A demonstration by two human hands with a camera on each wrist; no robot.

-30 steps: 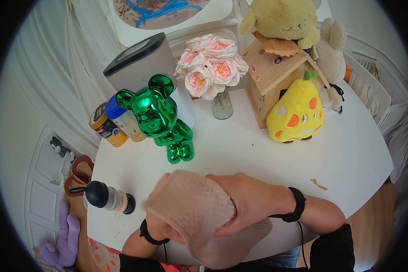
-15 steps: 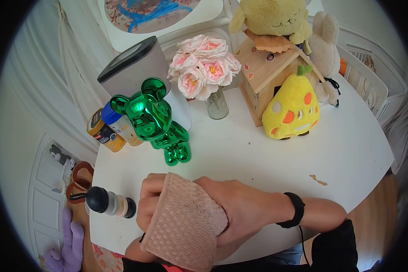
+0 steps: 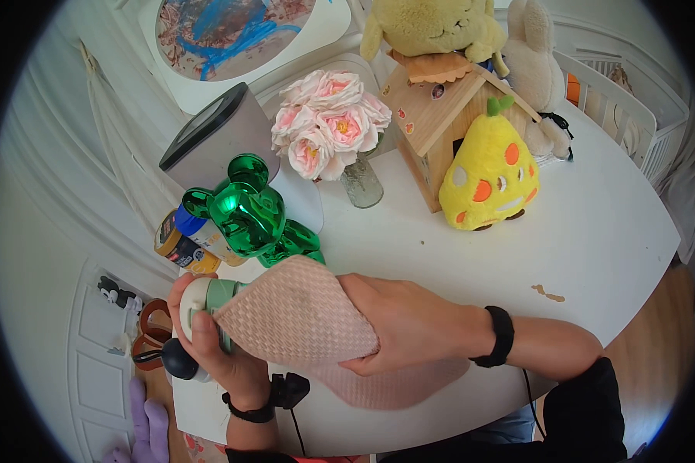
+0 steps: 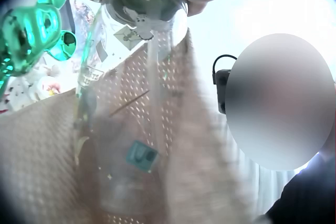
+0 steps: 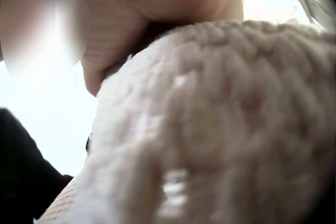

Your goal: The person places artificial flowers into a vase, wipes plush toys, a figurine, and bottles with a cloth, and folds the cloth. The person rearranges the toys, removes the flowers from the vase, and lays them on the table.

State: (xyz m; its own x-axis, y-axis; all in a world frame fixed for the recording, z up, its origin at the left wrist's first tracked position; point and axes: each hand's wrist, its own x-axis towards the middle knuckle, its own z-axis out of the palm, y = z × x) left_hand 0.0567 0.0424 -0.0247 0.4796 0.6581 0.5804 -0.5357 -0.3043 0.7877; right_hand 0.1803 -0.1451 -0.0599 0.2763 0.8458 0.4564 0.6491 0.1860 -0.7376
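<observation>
My left hand [image 3: 235, 366] grips a drink bottle by its pale green and white lid [image 3: 222, 293], fingers and thumb curled round it. In the left wrist view the bottle's clear body [image 4: 123, 129] shows, with a straw inside and a small teal mark. A pink textured cloth [image 3: 293, 312] lies around the body, hiding most of it in the head view. My right hand [image 3: 409, 320] holds the cloth, thumb and fingers bent over it; a loose end hangs below. The right wrist view is mostly filled by the cloth [image 5: 210, 124] close up.
A shiny green bear figure [image 3: 247, 216] stands just beyond the lid. A black-topped bottle [image 3: 179, 359] is behind my left hand. Farther back are two canisters [image 3: 184, 251], a flower vase [image 3: 363, 185], a wooden house [image 3: 425, 131] and a yellow plush pear [image 3: 490, 185].
My left hand has come out from behind the cloth to the left, and the green and white bottle lid now shows. The cloth has shifted with my right hand; the head view has tilted.
</observation>
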